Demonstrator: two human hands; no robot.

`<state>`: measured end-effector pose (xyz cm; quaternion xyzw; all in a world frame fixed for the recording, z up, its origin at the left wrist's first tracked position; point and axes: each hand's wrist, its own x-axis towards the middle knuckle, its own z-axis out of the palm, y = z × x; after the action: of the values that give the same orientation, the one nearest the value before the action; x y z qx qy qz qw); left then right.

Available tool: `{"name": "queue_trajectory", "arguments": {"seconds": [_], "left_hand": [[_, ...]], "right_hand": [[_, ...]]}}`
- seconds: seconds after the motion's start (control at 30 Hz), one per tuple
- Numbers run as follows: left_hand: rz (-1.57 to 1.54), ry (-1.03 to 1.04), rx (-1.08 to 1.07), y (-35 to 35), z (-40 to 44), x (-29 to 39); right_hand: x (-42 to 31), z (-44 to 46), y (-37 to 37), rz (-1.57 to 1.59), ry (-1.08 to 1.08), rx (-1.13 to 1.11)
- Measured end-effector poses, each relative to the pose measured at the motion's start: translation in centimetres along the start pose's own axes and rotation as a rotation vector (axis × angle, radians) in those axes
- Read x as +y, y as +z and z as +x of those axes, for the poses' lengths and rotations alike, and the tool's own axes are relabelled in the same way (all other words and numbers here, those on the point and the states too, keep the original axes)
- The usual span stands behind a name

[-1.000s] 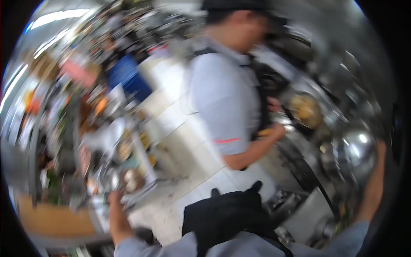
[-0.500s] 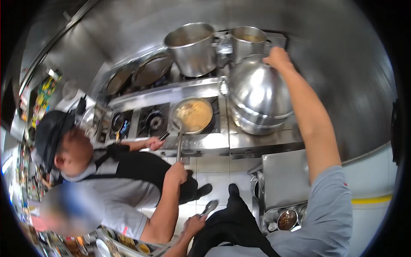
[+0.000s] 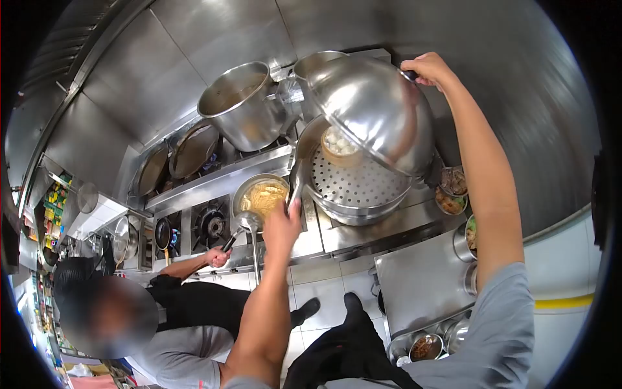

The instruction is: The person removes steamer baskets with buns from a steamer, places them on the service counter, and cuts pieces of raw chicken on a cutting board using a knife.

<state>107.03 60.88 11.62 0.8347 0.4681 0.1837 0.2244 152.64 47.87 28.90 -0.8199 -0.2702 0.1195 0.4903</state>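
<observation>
My right hand (image 3: 429, 70) grips the black handle of a large domed steel lid (image 3: 369, 104), which is raised and tilted over a steamer pot (image 3: 363, 212). Inside, on the perforated steel tray (image 3: 353, 178), a round bamboo steamer (image 3: 339, 154) holds several small white pieces, perhaps dumplings. The lid partly covers the tray. My left hand (image 3: 283, 227) is closed on metal tongs (image 3: 296, 187), whose tips reach the pot's left rim; I cannot tell if they touch it.
At left a co-worker's hand (image 3: 218, 257) holds the handle of a pan (image 3: 264, 196) of yellowish food; a ladle (image 3: 250, 221) rests over its edge. A tall stockpot (image 3: 241, 107) stands behind. Bowls of food (image 3: 450, 201) sit right of the steamer, above a steel counter (image 3: 414, 279).
My right hand has lifted the lid off the steamer, uncovering the tray and bamboo steamer. My left hand has moved up and forward with the tongs to the pot. The view has shifted.
</observation>
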Motion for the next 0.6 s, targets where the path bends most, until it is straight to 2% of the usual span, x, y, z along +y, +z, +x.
{"name": "queue_trajectory", "arguments": {"seconds": [0.07, 0.1, 0.17, 0.23, 0.27, 0.33, 0.43, 0.6], "left_hand": [[0.199, 0.132, -0.024, 0.5, 6.2, 0.6], [0.320, 0.088, -0.140, -0.1, 8.7, 2.7], [0.427, 0.099, -0.143, 0.9, 13.5, 4.8], [0.568, 0.226, -0.222, 1.6, 17.0, 7.0], [0.574, 0.240, -0.220, 1.7, 18.2, 8.2], [0.613, 0.200, -0.404, 1.5, 19.5, 11.1], [0.674, 0.153, -0.467, 6.1, 26.0, 9.2], [0.721, 0.155, -0.569, 5.7, 28.1, 13.0]], "right_hand": [[0.4, 0.2, -1.5, 0.019, 0.040, 0.016], [0.8, 0.3, -2.2, 0.038, 0.076, 0.023], [1.6, 0.5, -2.8, 0.102, 0.086, 0.022], [2.1, 0.6, -3.3, 0.170, 0.095, 0.022], [2.2, 0.7, -3.3, 0.166, 0.098, 0.017], [2.5, 0.6, -3.3, 0.182, 0.091, 0.028], [3.1, 1.1, -3.2, 0.188, 0.069, 0.030], [3.0, 0.8, -3.4, 0.212, 0.063, 0.025]]}}
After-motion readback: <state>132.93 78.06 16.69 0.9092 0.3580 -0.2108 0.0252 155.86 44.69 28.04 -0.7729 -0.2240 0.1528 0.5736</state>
